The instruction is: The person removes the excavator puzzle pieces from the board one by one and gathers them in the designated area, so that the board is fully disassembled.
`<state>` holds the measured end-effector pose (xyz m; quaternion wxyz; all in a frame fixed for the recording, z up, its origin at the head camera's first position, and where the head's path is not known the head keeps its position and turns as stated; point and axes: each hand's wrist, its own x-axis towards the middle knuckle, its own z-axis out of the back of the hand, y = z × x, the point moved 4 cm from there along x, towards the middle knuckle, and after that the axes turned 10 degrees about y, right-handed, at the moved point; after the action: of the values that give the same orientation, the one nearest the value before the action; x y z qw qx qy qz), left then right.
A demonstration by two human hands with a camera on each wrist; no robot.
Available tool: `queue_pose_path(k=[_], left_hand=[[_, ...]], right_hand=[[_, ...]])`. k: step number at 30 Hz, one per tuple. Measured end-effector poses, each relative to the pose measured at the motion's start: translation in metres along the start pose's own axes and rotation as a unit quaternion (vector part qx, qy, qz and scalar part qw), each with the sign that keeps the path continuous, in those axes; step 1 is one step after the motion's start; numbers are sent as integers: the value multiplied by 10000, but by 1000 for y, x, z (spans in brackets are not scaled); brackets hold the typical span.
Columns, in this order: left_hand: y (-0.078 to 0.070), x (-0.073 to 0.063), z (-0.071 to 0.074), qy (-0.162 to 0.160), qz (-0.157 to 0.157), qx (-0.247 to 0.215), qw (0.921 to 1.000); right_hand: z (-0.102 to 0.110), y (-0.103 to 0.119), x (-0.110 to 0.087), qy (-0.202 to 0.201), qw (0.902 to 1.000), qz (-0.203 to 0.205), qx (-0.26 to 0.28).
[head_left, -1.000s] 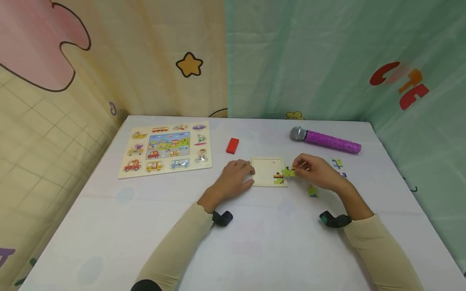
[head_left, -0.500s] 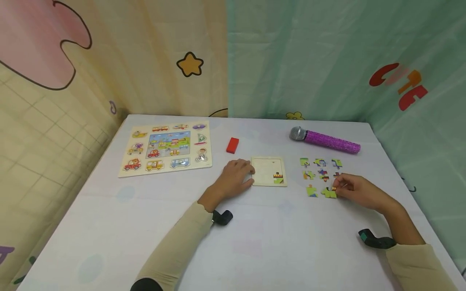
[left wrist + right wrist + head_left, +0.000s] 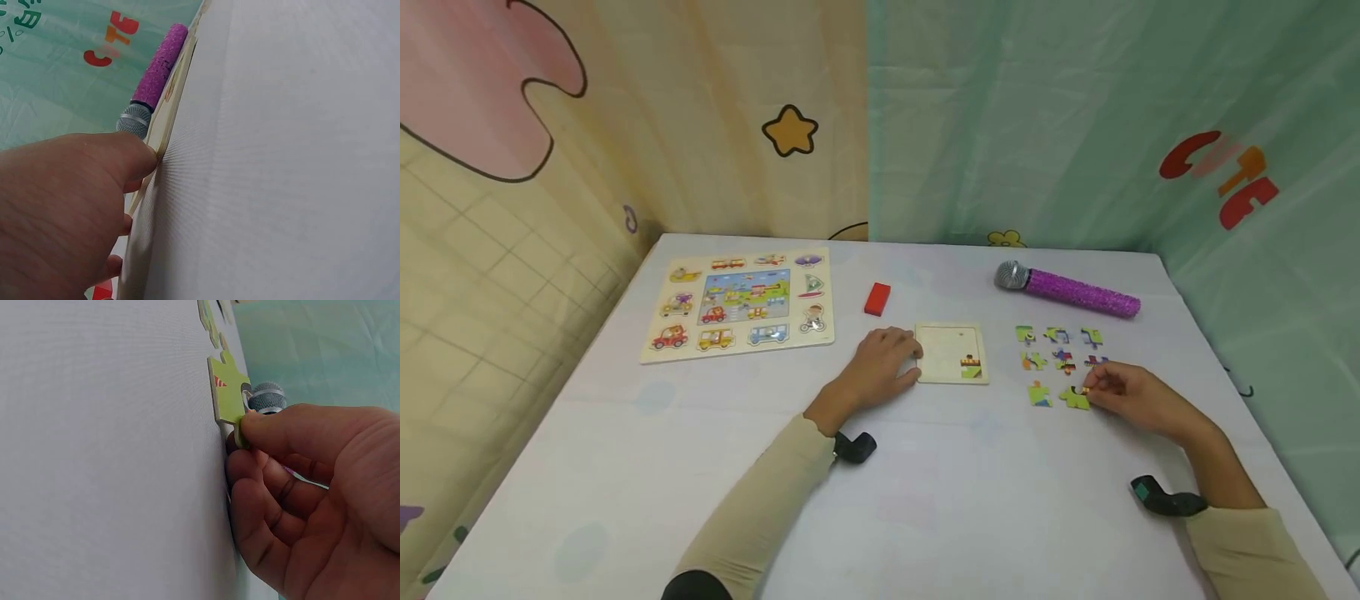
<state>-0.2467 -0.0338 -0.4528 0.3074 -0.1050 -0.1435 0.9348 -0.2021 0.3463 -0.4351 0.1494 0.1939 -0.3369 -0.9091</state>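
My right hand (image 3: 1138,400) pinches a green jigsaw piece (image 3: 1074,398) by its right side, low over the white table. In the right wrist view the thumb and a curled finger hold one edge of this piece (image 3: 228,394). My left hand (image 3: 880,367) rests at the left edge of a small wooden puzzle board (image 3: 940,354). There, in the left wrist view, the thumb (image 3: 128,159) touches the rim of the board (image 3: 178,94). A piece with a green and brown picture (image 3: 971,367) lies in the board's lower right corner.
Several loose jigsaw pieces (image 3: 1063,361) lie in rows right of the board. Behind them is a purple glittery microphone (image 3: 1078,292). A red block (image 3: 877,298) lies behind my left hand, and a larger vehicle puzzle board (image 3: 655,343) at the back left.
My right hand has moved right and nearer with the green piece, from the board's right edge to the front of the loose pieces, where it stays. The left hand has stayed at the board.
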Motion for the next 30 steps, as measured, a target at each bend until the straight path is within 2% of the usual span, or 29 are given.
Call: queue_pose_path(k=[10,21,26,30], left_hand=[[-2,0,1,-10,-8,-23,10000],[1,1,-3,-82,-30,-64,9999],[-1,0,-4,-57,-47,-73,9999],[-1,0,-3,-100,-27,-52,9999]], right_hand=[[-8,13,2,-388,9957,124,-828],[-8,19,5,-470,9931,361,-1011],[-10,42,13,-647,9884,741,-1155],[-19,72,37,-379,9871,1010,-1182]])
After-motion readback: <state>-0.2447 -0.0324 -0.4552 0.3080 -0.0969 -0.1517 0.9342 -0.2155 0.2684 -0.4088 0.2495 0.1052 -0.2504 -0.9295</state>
